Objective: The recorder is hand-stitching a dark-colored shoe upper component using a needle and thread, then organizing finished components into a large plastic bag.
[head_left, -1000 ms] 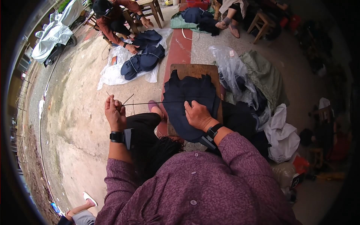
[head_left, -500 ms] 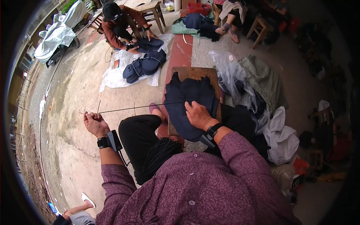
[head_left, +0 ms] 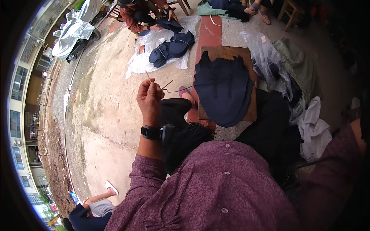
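Observation:
Left of the wooden stool top [head_left: 226, 52], my left hand [head_left: 150, 98] is raised with its fingers closed. A thin, light stick, perhaps a needle [head_left: 148, 76], stands up from its fingertips. From beside these fingers a dark cord [head_left: 181, 91] runs slackly to a stack of dark blue, sole-shaped cloth pieces [head_left: 223, 92]. Dark stitch lines mark the top piece, and the stack lies on the stool top in front of my knees. My right arm reaches out to the right edge, where the hand is cut off from view.
Beyond the stool, another person [head_left: 135, 17] handles dark pieces over plastic sheeting [head_left: 135, 65], where a tied dark bundle [head_left: 171, 48] lies. To the right are clear plastic [head_left: 260, 50], green sacking [head_left: 295, 61] and a white bag [head_left: 314, 129]. Someone sits at lower left [head_left: 98, 208].
My right hand has left the cloth stack and swung out of view to the right. My left hand has come closer to the stack, and the cord, taut before, now hangs loose. The view has shifted left.

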### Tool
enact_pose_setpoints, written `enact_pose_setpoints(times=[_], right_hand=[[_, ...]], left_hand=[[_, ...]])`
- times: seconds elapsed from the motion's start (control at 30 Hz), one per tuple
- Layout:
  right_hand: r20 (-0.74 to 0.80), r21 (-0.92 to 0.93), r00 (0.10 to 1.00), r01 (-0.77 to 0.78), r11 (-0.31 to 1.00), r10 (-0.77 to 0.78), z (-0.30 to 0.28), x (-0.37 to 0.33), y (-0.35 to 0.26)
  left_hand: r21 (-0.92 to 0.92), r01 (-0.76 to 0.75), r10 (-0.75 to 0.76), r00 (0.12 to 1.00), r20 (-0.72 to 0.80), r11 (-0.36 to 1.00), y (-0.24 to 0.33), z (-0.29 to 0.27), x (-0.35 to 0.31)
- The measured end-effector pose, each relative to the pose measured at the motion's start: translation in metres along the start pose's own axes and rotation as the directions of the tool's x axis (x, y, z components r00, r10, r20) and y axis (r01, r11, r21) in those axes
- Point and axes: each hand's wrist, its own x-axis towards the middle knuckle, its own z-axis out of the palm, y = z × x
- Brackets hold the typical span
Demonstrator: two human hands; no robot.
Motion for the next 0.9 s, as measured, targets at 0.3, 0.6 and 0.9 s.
enact_pose_setpoints(times=[0.3,0.6,0.9], right_hand=[[0.045,-0.025,0.999,-0.024,0.999,0.025,-0.005,-0.025,-0.001],[0.158,-0.17,0.987,-0.002,0.985,0.029,-0.013,-0.019,-0.026],[0.438,-0.52,0.892,0.154,0.84,0.108,0.019,-0.043,0.013]], left_hand=[[0.43,0.133,-0.292,0.898,0.328,0.893,-0.021,0.048,-0.025],[0.562,-0.06,-0.265,0.837,0.479,0.825,-0.065,0.064,-0.02],[0.726,-0.407,-0.173,0.797,0.579,0.555,-0.084,0.079,-0.007]])
